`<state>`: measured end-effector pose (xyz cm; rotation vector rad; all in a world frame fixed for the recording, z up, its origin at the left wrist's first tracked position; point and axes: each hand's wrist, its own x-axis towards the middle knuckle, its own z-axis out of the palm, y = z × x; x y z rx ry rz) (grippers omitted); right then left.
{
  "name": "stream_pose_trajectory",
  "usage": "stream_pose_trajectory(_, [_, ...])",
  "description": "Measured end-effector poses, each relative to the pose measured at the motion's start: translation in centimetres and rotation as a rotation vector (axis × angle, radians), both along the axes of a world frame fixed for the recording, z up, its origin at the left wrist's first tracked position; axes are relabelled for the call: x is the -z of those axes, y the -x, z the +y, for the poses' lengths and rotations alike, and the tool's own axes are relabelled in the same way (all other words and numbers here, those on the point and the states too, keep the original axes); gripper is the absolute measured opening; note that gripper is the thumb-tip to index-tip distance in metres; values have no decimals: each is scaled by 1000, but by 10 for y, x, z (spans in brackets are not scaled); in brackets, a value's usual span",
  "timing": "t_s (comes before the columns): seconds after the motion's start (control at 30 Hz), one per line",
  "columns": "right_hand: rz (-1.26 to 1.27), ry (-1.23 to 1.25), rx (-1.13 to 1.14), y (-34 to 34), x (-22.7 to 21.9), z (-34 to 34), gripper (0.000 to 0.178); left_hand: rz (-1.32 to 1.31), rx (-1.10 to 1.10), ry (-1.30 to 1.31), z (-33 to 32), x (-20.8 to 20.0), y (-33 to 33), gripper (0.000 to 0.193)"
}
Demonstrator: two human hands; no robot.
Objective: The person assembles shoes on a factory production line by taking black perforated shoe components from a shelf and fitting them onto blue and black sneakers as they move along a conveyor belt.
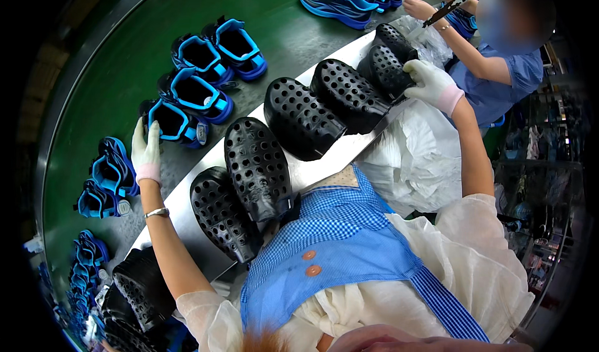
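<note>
Both my hands wear thin white gloves with pinkish cuffs. My left hand reaches to the far left, its fingers stretched out against the side of a black-and-blue sneaker on the green belt. At the right, my right hand has its fingers and thumb bent round the near end of a black perforated shoe form. More such forms stand along a pale metal rail in front of me, among them one black form at the middle and another form nearer my left arm.
The green conveyor belt carries several more sneakers, including a pair at the left. White crumpled sheeting hangs beside the metal rail. A co-worker in blue handles shoes at the upper right. Dark forms crowd the lower left.
</note>
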<state>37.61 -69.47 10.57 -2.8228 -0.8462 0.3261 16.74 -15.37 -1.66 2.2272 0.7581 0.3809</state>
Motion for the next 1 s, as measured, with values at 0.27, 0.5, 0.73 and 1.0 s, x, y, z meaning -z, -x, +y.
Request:
stream_pose_trajectory(0.27, [-29, -60, -73, -9, -7, -7, 31, 16, -36, 49, -11, -8, -6, 59])
stream_pose_trajectory(0.5, [-117, -233, -67, 15, -56, 29, 33, -29, -72, 50, -2, -10, 20, 61])
stream_pose_trajectory(0.73, [-57, -518, -247, 6, -59, 94, 46, -333, -229, -505, -21, -80, 32, 57])
stream_pose_trajectory(1.0, [20, -584, -941, 129, -88, 314, 40, -763, 230, 1327, -70, -120, 54, 45])
